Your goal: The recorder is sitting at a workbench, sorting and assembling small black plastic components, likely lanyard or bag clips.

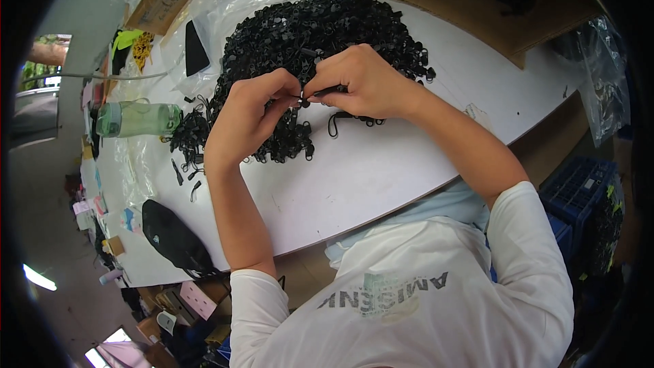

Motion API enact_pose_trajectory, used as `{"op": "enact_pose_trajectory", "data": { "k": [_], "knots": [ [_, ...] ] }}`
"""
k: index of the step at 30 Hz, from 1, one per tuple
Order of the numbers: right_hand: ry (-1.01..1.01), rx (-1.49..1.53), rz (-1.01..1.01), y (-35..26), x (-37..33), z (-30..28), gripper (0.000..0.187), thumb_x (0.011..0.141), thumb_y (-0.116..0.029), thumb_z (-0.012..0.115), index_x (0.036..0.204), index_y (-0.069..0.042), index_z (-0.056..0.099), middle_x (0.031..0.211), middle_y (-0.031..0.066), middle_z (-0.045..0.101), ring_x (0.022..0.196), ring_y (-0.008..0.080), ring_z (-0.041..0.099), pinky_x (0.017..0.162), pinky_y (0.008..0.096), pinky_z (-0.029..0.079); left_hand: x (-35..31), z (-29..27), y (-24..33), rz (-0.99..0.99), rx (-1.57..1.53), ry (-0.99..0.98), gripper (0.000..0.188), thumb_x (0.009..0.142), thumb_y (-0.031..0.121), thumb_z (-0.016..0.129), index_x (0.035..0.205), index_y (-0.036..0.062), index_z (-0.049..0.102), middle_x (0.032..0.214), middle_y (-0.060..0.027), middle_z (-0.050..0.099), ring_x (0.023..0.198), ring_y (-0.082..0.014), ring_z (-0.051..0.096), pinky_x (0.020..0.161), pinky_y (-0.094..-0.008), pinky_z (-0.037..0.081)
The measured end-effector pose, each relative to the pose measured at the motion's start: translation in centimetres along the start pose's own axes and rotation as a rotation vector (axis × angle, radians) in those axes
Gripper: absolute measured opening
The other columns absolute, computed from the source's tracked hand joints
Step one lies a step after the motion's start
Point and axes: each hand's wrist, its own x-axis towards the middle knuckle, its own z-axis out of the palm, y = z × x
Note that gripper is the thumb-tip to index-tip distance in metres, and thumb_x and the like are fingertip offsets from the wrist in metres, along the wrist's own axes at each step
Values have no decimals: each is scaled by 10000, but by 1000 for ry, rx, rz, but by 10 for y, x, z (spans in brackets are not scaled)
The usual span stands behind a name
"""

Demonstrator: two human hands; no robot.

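Note:
My left hand (251, 112) and my right hand (362, 83) meet fingertip to fingertip over the near part of a big heap of small black looped pieces (313, 24), which look like zipper pulls. Between them they pinch one small black zipper pull (304, 101); its finer details are hidden by the fingers. Both hands are closed, thumbs against index fingers. A dark strip of the piece shows along my right fingers. Just below my right hand, a loose looped pull (333, 125) lies on the white table (327, 184).
Left of the heap are a smaller black cluster (187, 135), a green clear bottle (139, 119) lying sideways and a black phone-like slab (196, 49). A black pouch (174, 235) lies near the left edge. Cardboard boxes (436, 0) stand at the back right; blue crates (579, 184) sit beyond the table.

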Motion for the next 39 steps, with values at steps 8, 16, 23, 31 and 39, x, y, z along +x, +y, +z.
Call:
{"op": "enact_pose_trajectory", "data": {
  "k": [8,16,23,31,39],
  "knots": [
    [-16,-14,63,0,0,-3,162,729,-27,674,879,-74,714,721,54,639,616,221,602,550,311,450,1,-1,-3,41,5,-33,175,751,-108,593,879,8,571,769,-122,624,732,-276,645,668,-327,501],
    [-153,150,74,2,-1,-1,133,748,-20,669,876,-40,702,722,81,633,637,220,608,559,306,446,0,-4,1,37,-9,-109,178,743,-105,605,883,3,583,809,-120,632,771,-278,649,694,-328,508],
    [-43,312,122,3,0,-3,127,768,-5,648,887,21,684,761,113,666,663,176,627,598,281,466,0,-4,1,86,-83,-9,168,738,-107,618,873,-11,593,797,-110,640,755,-250,655,695,-308,508],
    [-98,449,201,2,-1,-3,123,796,-39,657,891,32,686,754,85,674,667,110,605,612,235,465,-2,-3,-1,103,-113,7,172,733,-114,623,867,-8,601,798,-98,649,753,-221,656,693,-283,507],
    [-213,584,210,-1,1,-6,119,822,-82,675,864,28,690,690,56,657,615,75,587,559,226,447,-3,-5,-6,130,-191,-33,196,712,-129,635,866,-9,621,816,-87,644,762,-212,650,686,-287,507]
  ]
}}
